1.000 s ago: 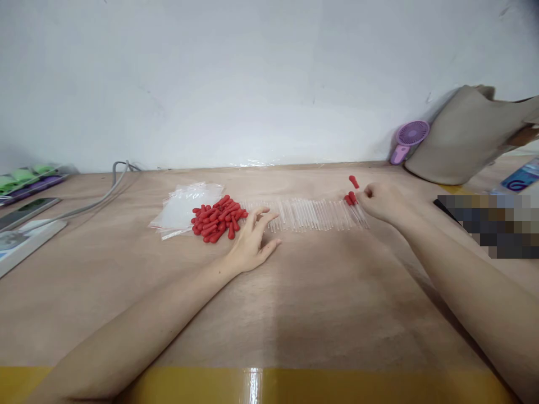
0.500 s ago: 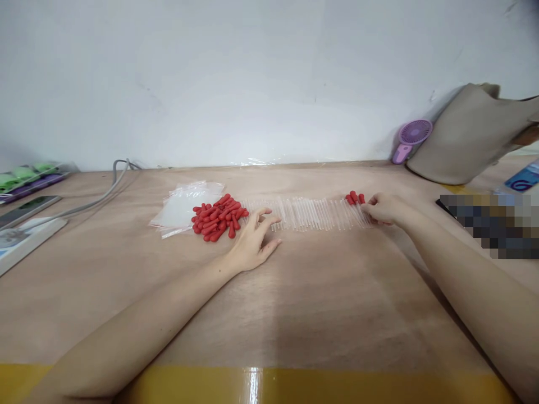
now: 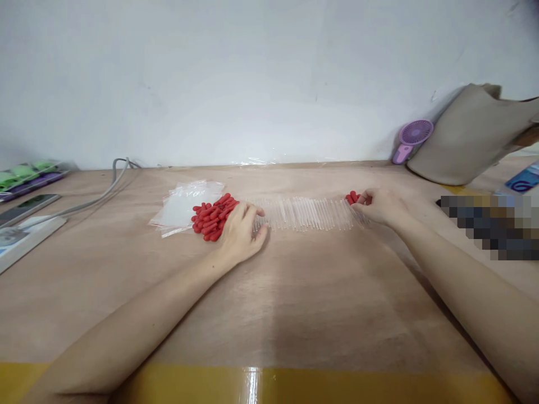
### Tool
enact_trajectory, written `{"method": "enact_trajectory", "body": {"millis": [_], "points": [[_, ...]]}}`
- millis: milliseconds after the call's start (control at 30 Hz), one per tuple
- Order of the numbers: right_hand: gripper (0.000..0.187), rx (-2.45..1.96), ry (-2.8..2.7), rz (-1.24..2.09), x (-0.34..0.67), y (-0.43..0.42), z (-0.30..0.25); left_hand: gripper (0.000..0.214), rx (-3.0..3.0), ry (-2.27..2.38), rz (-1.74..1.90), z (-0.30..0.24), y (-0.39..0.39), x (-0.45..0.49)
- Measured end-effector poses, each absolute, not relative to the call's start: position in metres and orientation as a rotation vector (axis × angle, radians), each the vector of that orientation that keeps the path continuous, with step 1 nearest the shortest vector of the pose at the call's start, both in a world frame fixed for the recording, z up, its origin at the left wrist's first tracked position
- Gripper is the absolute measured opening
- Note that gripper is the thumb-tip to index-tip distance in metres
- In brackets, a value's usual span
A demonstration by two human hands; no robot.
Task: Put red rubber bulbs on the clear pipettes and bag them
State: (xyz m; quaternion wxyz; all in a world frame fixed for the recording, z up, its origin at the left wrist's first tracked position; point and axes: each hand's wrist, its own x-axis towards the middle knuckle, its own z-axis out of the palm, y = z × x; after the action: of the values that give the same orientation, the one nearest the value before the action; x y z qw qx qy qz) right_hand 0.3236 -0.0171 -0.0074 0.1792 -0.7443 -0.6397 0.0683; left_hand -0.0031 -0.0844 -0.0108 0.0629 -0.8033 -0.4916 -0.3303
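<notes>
My left hand [image 3: 244, 233] rests low over the left end of a row of thin clear tubes [image 3: 309, 214], beside a pile of red rubber bulbs [image 3: 210, 216]. Its fingers are bent with the thumb apart, and nothing shows between them. At the row's right end my right hand [image 3: 377, 206] pinches a red rubber bulb [image 3: 352, 197], its thumb and index finger close together around it. The bulbs there sit at the upper ends of the tubes. The hand covers part of this cluster, so its lower side is hidden.
Flat clear plastic bags [image 3: 185, 202] lie behind the pile. A power strip [image 3: 31, 241] with a grey cable [image 3: 99, 199] and a phone [image 3: 31, 207] are at left. A purple handheld fan [image 3: 415, 134] leans by a beige bag [image 3: 463, 134] at right.
My left hand has moved left, nearer the pile, and its fingers have drawn in. My right hand has shifted slightly left onto the red bulbs, hiding one of them.
</notes>
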Motion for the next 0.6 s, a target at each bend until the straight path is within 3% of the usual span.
{"method": "enact_trajectory", "body": {"millis": [200, 400, 600], "points": [[0.008, -2.144, -1.909, 0.182, 0.311, -0.023, -0.008, 0.010, -2.418, -1.806, -0.504, 0.028, -0.071, -0.037], [0.015, -2.196, -1.962, 0.169, 0.306, -0.022, -0.009, 0.005, -2.484, -1.879, -0.221, 0.037, -0.065, -0.055], [0.028, -2.285, -1.957, 0.096, 0.298, -0.024, -0.011, 0.017, -2.571, -1.848, -0.120, 0.036, -0.068, -0.046]]}}
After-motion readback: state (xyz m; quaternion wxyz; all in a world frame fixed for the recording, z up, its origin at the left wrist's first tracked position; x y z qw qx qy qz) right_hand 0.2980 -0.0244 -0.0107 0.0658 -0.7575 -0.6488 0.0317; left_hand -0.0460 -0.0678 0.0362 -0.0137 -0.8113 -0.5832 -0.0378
